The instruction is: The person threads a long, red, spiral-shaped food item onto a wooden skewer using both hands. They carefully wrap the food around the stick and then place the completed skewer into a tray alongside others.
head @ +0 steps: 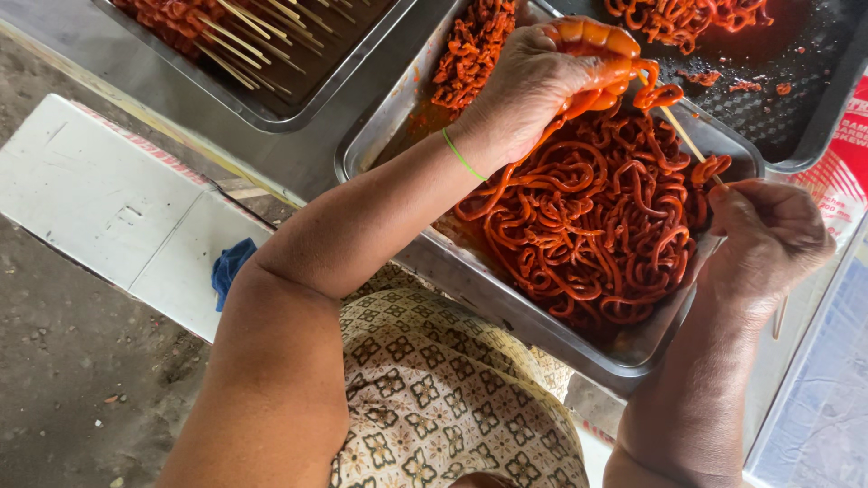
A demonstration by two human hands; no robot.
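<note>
Patterned cloth (443, 398) covers the person's lap, below the near edge of a steel tray (506, 303) heaped with red marinated strips (588, 226). Above it, the left hand (533, 86) pinches a strip onto a bamboo skewer (683, 136) clamped in the right hand (764, 235). Finished skewers (240, 32) fill the far-left tray (262, 108); by my judgement, most strips remain unthreaded.

Over the metal tray (506, 298) heaped with orange-red marinated strips (588, 235), the left hand (542, 77) pinches a strip onto a thin wooden skewer (680, 134), whose lower end the right hand (768, 235) grips. A second tray (271, 108) on the steel desk (298, 158) holds finished skewers (235, 36); a third tray (814, 117) sits right.
</note>
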